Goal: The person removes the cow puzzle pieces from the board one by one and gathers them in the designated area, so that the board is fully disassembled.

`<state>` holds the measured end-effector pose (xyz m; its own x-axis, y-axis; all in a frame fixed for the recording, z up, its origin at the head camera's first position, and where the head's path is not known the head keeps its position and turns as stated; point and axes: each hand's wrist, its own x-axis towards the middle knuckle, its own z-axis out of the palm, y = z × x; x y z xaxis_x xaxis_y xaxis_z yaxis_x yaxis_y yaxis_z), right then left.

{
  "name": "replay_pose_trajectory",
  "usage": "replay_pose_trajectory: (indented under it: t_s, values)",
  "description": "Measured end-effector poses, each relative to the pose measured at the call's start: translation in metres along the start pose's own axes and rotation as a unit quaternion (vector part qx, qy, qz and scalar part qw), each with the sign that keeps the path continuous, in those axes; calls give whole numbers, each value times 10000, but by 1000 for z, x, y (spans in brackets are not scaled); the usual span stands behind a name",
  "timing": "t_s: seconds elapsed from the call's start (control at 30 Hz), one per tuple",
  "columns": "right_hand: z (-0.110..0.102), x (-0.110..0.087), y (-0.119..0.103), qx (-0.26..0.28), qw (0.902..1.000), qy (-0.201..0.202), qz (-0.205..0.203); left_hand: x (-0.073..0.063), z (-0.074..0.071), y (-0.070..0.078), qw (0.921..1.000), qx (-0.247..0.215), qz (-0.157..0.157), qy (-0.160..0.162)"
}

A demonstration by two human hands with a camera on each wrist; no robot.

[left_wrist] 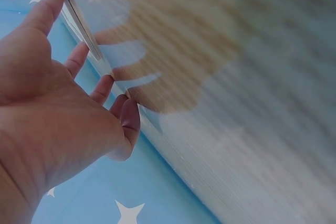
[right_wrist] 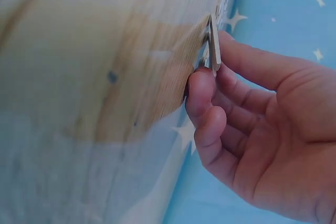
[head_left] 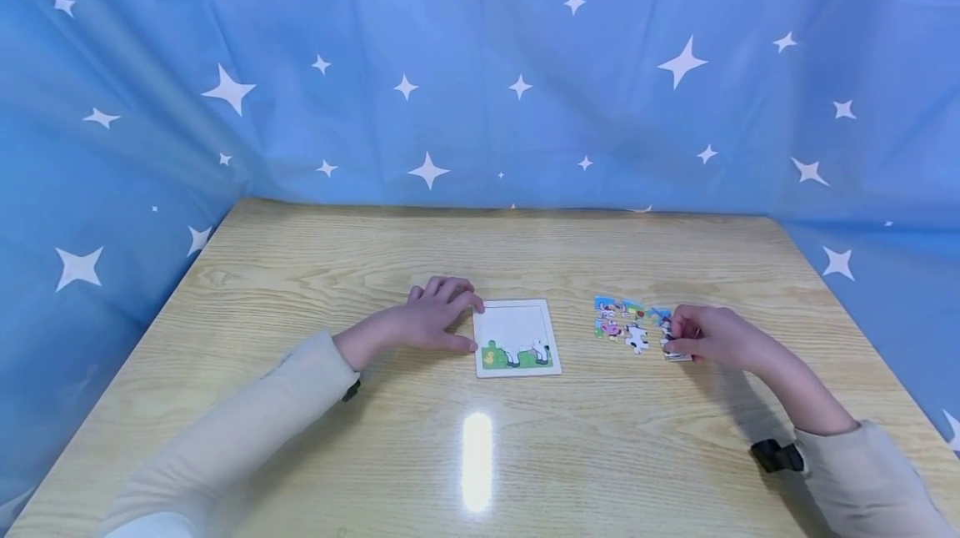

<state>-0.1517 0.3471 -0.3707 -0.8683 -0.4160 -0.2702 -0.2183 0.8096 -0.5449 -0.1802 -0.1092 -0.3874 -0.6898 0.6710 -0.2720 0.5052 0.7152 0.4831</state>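
A square puzzle board (head_left: pixel 513 324) with a pale raised frame lies on the table. Its lower part holds a picture of green grass, a yellow chick and a white animal's legs and body (head_left: pixel 525 353); the upper part is plain. My left hand (head_left: pixel 435 323) touches the board's left edge with thumb and index finger, its fingers spread. To the right, my right hand (head_left: pixel 716 338) pinches a thin wooden puzzle piece (right_wrist: pixel 214 45) between thumb and fingers, tilted up from the tabletop. Loose colourful puzzle pieces (head_left: pixel 609 328) lie just left of that hand. The held piece's picture is mostly hidden.
The wooden table (head_left: pixel 360 446) carries a bright light reflection near its front. A blue curtain with white stars (head_left: pixel 480 62) hangs behind and along both sides. Dark wrist devices (head_left: pixel 777 456) sit below the sleeves.
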Motion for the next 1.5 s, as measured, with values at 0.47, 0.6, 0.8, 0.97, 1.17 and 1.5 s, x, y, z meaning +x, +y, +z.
replay_pose_trajectory:
  t_s: [0.47, 0.6, 0.8, 0.97, 1.17, 1.5]
  values:
    - [3, 0, -1, -157, 9997, -45, -192, 4, 3, -7, 10000, -79, 5, -47]
    - [3, 1, -2, -185, 9996, -81, -191, 2, 2, -4, 9999, -90, -6, -48]
    - [6, 1, -7, -219, 9991, 312, -162, 1, 4, -4, 10000, -63, 10, -32]
    - [7, 5, -15, -295, 9968, 645, -379, 1, 1, -1, 10000, 17, 19, -11]
    - [10, 13, -25, -80, 9964, 563, -630, 1, 1, -2, 10000, 29, 25, -2]
    - [13, 24, -41, -45, 9948, 447, -913, 0, 0, -1, 10000, 7, -14, -4]
